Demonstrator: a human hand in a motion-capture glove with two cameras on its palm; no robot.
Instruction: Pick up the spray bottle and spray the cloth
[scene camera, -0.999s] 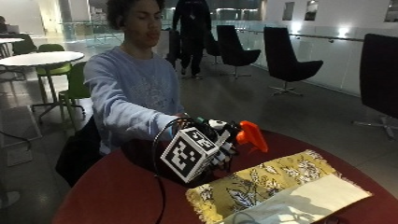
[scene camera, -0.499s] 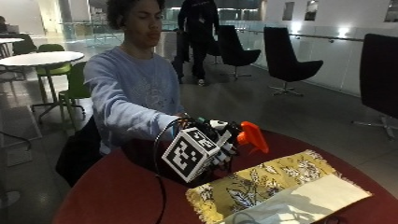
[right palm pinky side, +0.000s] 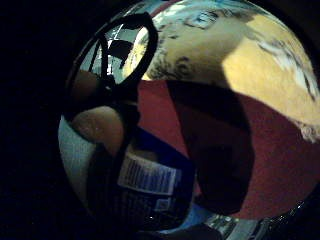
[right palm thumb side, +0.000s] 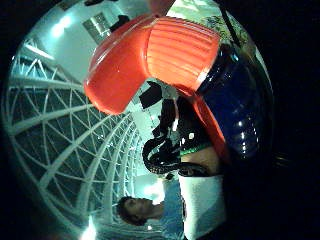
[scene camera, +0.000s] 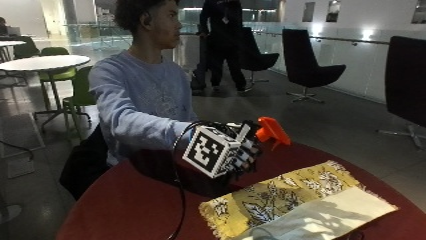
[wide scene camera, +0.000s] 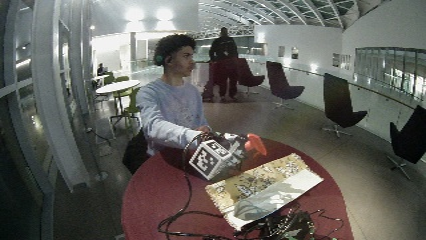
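Observation:
My gloved right hand (scene camera: 245, 151) grips a spray bottle above the round red table (scene camera: 120, 210), near the cloth's corner. The bottle's orange spray head (scene camera: 271, 132) sticks out past my fingers, over the table beside the cloth; its dark blue body is mostly hidden in the outside view. The thumb side palm view shows the orange head (right palm thumb side: 160, 60) and blue body (right palm thumb side: 240, 115) close to the palm. In the little finger side palm view the labelled blue body (right palm pinky side: 150, 180) sits against the palm. The yellow patterned cloth (scene camera: 293, 197), partly folded to a pale side, lies flat on the table.
Cables (wide scene camera: 193, 220) and a small device lie on the table's near side. Behind the seated person stand a white round table (scene camera: 40, 62), green chairs and black lounge chairs (scene camera: 309, 67). Another person stands farther back.
The hand and bottle stay almost in the same place; the orange head has barely shifted. The person behind has walked a little to the right.

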